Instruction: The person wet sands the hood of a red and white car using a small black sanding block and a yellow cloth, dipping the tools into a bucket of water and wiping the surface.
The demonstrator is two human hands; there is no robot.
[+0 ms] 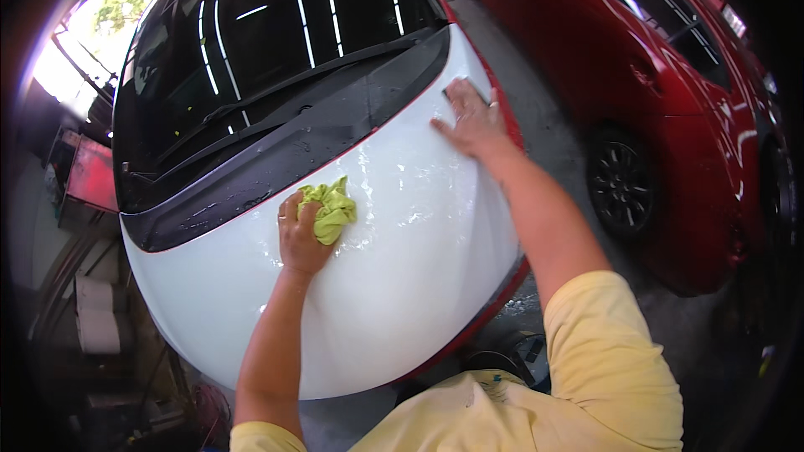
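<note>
Green cloth [333, 209] on hood [385, 301], perhaps lettered shirt [456, 418]

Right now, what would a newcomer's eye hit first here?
The broad white hood, wet-looking and shiny, fills the middle. On it, a crumpled lime-green cloth stands out in the left hand, while the right hand rests at the hood's upper right. A glossy red car takes up the picture's right side.

Looks like a car workshop, judging by the wet white bonnet [385, 318], red car [687, 151] parked close alongside on grey floor [538, 113], and strip-light reflections [302, 8] across the windscreen [268, 50].
</note>
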